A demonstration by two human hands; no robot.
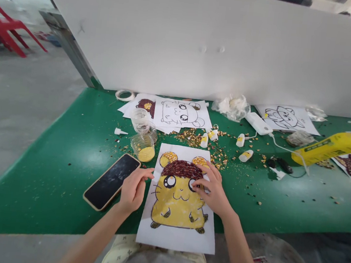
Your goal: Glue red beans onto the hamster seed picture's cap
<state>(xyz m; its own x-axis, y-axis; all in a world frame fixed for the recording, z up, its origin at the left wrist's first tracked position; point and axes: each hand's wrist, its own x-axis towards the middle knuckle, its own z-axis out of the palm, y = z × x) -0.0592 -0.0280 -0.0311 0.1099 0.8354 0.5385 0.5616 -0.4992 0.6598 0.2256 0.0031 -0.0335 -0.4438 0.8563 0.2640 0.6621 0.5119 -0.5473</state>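
A sheet with a hamster picture [180, 209] lies in front of me, its lower edge past the table's front edge. The hamster's body is yellow, dark red beans cover the top of its head, and corn kernels fill part of its ears. Over the right side of the head is my right hand [215, 190], fingers apart, near the right ear and eye; nothing shows in it. Beside the sheet's left edge, my left hand [134, 188] has its forefinger stretched toward the paper and holds nothing visible. A phone [112, 181] lies just left of that hand.
Clear plastic jars [140, 121], one with yellow grains [146, 154], stand behind the phone. Loose seeds [190, 136] and small glue bottles [246, 156] are scattered on the green table [67, 145]. Farther right are a white glue gun-like device [258, 123] and a yellow bottle [330, 148].
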